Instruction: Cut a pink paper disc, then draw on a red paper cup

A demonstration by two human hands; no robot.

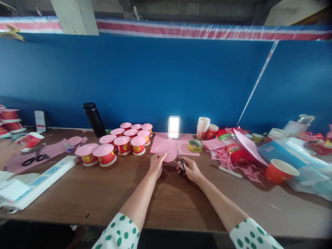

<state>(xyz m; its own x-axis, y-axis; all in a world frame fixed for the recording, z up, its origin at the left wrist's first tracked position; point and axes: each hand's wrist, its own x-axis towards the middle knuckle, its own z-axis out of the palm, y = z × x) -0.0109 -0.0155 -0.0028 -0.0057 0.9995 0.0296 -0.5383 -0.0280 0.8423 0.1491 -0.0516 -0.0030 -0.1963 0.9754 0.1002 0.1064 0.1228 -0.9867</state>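
Note:
My left hand (157, 164) pinches a round pink paper disc (169, 152) by its lower left edge, thumb on top. A pair of black-handled scissors (182, 166) is in my right hand (190, 169), its blades pointing up along the disc's right edge. Both hands are over the middle of the brown table (166, 207). Just behind them lies a sheet of pink paper (155, 143), with a roll of tape (195, 146) on its right part. To the left stand several red paper cups (122, 146), each topped with a pink disc.
A white power strip (49, 180), black scissors (35, 158) and a black bottle (93, 119) are on the left. At the right are pink paper scraps (225, 158), a white pen (230, 171), an orange-red cup (278, 173) and plastic bags (298, 148). Another person's hand (7, 150) shows far left.

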